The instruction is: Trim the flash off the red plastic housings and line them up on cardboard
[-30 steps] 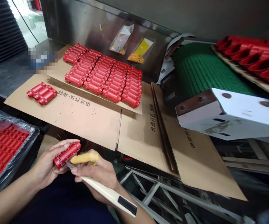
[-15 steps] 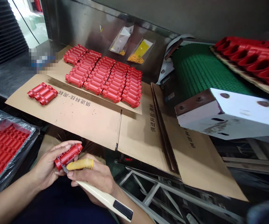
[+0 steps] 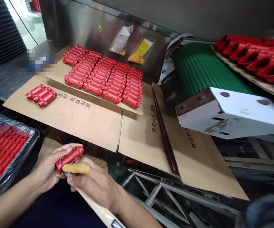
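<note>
Left hand (image 3: 47, 169): fingers closed around one red cylindrical part (image 3: 68, 159), thumb along its far side. The part is held in the air short of the surface's near edge, lying aslant with its right end farther from the body. Right hand (image 3: 96, 183): closed on a cream-handled knife (image 3: 95, 207), with a yellow finger cot (image 3: 76, 168) worn on the index finger and its tip at the part's nearer end. The blade is mostly hidden by the fingers; its contact with the part cannot be confirmed.

Cardboard (image 3: 98, 123) covers most of the surface (image 3: 5, 76), with dark metal exposed at the left end. Three red pieces (image 3: 41, 95) lie side by side near the cardboard's left corner. Toward the far edge, a larger batch (image 3: 103, 76) sits in close columns on a second sheet (image 3: 54, 71). Two clear bags (image 3: 130, 47) with yellow contents are at the metal panel (image 3: 84, 25) behind.

Off the near left edge, a plastic-lined bin (image 3: 34, 135) contains packed red pieces. At the right, a green conveyor belt (image 3: 196, 69) with a white end housing (image 3: 243, 112) carries red open-ended pieces (image 3: 258, 58). Pale metal framework (image 3: 154, 193) runs below the near edge.
</note>
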Action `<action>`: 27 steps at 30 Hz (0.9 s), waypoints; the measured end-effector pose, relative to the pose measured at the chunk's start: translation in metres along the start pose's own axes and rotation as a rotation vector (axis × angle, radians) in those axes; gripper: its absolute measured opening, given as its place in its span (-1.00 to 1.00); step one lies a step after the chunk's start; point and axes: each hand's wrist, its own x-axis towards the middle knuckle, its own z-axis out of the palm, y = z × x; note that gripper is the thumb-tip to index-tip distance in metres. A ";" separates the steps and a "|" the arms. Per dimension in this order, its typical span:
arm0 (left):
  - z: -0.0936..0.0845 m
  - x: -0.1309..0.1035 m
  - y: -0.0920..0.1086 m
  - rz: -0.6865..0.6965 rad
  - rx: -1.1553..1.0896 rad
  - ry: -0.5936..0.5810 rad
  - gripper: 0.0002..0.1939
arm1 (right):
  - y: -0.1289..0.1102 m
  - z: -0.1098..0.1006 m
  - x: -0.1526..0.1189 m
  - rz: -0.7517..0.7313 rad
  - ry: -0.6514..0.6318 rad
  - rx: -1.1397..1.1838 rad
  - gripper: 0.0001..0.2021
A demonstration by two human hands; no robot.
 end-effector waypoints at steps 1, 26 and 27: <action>0.001 0.000 0.001 0.020 -0.010 -0.015 -0.60 | -0.002 0.000 -0.002 -0.030 -0.005 0.020 -0.82; 0.000 -0.015 -0.011 0.785 0.274 0.280 -0.60 | 0.001 0.009 -0.005 -0.062 0.392 -0.293 -0.68; -0.001 -0.014 -0.011 0.790 0.288 0.271 -0.61 | 0.001 0.010 -0.005 -0.059 0.398 -0.291 -0.68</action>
